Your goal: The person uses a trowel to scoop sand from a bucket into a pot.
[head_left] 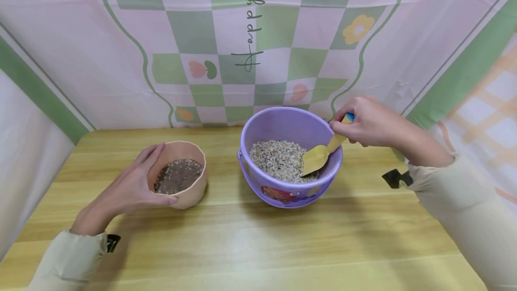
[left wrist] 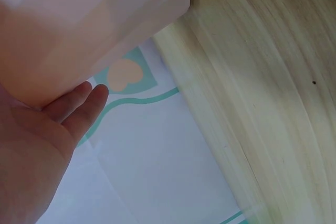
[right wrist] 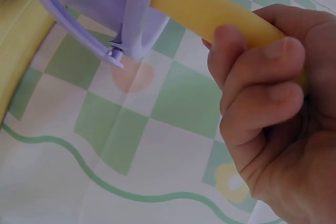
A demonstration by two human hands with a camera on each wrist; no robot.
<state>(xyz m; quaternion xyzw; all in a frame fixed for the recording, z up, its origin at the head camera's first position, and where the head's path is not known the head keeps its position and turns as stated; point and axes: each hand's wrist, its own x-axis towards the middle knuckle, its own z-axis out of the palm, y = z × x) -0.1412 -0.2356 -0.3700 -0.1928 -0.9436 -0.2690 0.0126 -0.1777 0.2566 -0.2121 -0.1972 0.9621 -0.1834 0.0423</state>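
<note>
My right hand (head_left: 365,122) grips the handle of a yellow toy shovel (head_left: 317,158), its fingers wrapped round it in the right wrist view. The shovel slants down into a purple bucket (head_left: 292,116), its blade tip at the pale, gritty granules (head_left: 278,160) inside. To the left stands a peach-coloured flower pot (head_left: 194,196) with dark brown soil (head_left: 179,176) and scattered pale grains in it. My left hand (head_left: 135,185) holds this pot from its left side, thumb in front and fingers behind. Part of the pot's wall (left wrist: 105,19) fills the top of the left wrist view.
Both containers stand on a wood-grain table (head_left: 242,246). Behind them hangs a green-and-white checked cloth (head_left: 234,35), close to the table's back edge. The bucket's purple carrying handle (head_left: 252,185) hangs down over its front.
</note>
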